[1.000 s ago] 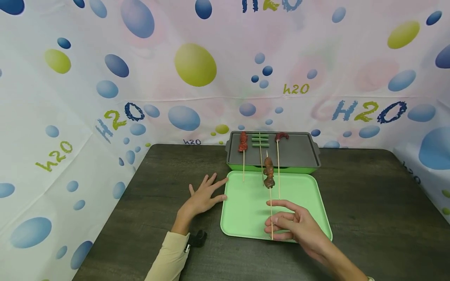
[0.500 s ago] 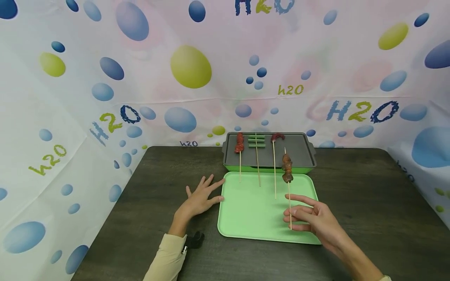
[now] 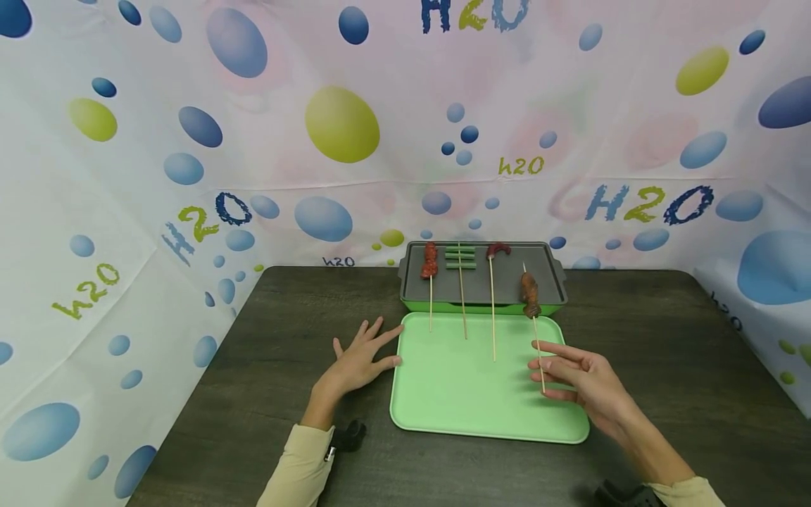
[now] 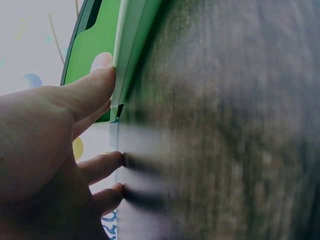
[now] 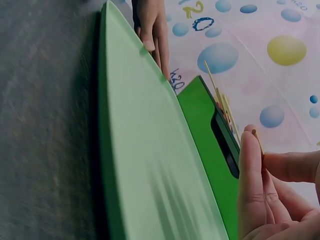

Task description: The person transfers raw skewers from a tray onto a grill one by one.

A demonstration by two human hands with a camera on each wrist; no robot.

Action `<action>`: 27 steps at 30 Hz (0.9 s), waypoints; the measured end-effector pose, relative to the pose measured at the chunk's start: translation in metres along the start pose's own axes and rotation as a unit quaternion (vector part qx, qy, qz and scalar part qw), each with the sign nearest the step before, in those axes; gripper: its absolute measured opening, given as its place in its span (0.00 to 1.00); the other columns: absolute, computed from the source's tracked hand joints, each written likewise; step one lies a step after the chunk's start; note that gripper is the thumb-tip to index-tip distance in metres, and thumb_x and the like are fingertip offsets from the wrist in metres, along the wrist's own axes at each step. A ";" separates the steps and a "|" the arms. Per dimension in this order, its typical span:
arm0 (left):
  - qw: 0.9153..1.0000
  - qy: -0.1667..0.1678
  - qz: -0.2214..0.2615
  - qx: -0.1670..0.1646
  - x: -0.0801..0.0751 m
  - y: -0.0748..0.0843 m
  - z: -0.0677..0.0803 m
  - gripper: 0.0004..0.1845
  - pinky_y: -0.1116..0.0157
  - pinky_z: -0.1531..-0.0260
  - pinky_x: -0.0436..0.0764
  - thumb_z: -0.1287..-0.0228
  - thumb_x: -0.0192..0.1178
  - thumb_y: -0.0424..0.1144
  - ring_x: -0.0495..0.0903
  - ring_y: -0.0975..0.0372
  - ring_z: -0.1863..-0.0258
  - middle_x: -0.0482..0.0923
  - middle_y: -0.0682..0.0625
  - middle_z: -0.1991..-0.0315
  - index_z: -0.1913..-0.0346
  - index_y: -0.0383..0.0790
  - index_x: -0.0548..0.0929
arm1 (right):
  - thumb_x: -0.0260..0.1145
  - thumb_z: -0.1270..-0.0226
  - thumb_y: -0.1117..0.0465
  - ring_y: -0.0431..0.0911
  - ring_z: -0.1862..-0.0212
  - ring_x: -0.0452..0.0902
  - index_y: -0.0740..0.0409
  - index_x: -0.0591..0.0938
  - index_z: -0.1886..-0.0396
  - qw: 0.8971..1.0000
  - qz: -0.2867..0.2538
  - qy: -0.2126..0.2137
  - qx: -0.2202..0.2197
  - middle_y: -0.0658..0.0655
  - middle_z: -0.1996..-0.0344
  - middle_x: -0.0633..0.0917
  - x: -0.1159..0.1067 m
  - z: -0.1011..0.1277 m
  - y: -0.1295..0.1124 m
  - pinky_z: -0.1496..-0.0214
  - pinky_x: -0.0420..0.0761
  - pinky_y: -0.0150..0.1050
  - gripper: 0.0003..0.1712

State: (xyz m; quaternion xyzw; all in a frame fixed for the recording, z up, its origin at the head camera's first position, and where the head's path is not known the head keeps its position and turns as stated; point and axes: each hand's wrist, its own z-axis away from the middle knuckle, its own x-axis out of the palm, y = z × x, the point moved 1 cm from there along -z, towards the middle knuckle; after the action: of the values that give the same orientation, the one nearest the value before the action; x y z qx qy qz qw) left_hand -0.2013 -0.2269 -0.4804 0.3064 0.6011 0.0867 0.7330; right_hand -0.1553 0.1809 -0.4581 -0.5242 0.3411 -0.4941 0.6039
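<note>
Now a brown meat skewer (image 3: 531, 310) hangs over the grill pan's (image 3: 545, 274) near edge.

Head view: the right hand (image 3: 579, 380) pinches the stick's lower end, meat lifted toward 12 o'clock; the left hand (image 3: 357, 359) lies flat, fingers spread, against the green tray (image 3: 462, 401) at 9 o'clock, likely steadying it. Left wrist view: fingertips (image 4: 102, 82) touch the tray rim. Right wrist view: thumb and fingers (image 5: 250, 165) clamp the stick.

The grill pan (image 3: 545, 271) sits behind the tray (image 3: 469, 394), three skewers (image 3: 493, 331) bridging both, on the table (image 3: 665, 366).
</note>
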 end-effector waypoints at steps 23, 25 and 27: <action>1.000 0.003 0.003 0.002 -0.001 0.000 0.001 0.35 0.21 0.40 0.27 0.25 0.60 0.54 0.38 0.38 0.20 0.46 0.39 0.18 0.20 0.57 0.64 | 0.64 0.22 0.64 0.40 0.53 0.88 0.56 0.86 0.42 0.997 -0.073 0.002 -0.006 0.49 0.56 0.91 -0.030 -0.048 -0.025 0.53 0.86 0.35 0.14; 1.000 0.002 0.002 0.001 0.000 0.000 0.000 0.35 0.21 0.40 0.27 0.25 0.59 0.55 0.38 0.38 0.20 0.46 0.39 0.18 0.20 0.56 0.64 | 0.63 0.22 0.64 0.40 0.53 0.88 0.55 0.86 0.42 0.997 -0.080 -0.003 -0.002 0.49 0.56 0.91 -0.033 -0.051 -0.027 0.53 0.86 0.34 0.14; 1.000 0.005 0.003 0.004 0.000 0.000 0.000 0.35 0.21 0.40 0.27 0.25 0.59 0.55 0.38 0.38 0.20 0.46 0.39 0.18 0.20 0.56 0.65 | 0.64 0.22 0.64 0.40 0.52 0.88 0.54 0.87 0.43 0.996 -0.085 -0.004 0.002 0.49 0.56 0.91 -0.035 -0.054 -0.028 0.53 0.86 0.34 0.13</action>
State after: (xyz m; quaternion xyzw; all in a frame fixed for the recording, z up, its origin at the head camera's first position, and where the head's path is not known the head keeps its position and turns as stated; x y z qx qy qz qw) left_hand -0.2014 -0.2271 -0.4805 0.3105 0.6037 0.0883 0.7289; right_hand -0.2218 0.1994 -0.4462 -0.5519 0.2918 -0.5424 0.5622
